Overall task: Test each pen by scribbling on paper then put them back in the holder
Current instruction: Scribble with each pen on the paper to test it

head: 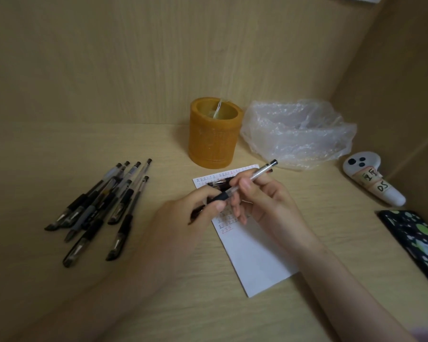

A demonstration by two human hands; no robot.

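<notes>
Above the sheet of paper, near the middle of the wooden desk, both hands are closing on one clear gel pen. The right hand is pinching its barrel, the capped rear end pointing up and away toward the crumpled plastic bag. The left hand is gripping the black rubber grip end between thumb and fingers; something dark is also showing under this hand, but it is too hidden to identify. Rows of small red and black marks are covering the paper's far part. The amber cylindrical pen holder is standing upright just beyond the paper. A loose pile of black gel pens is lying well to the left. A white controller and a patterned phone are lying at the right.
</notes>
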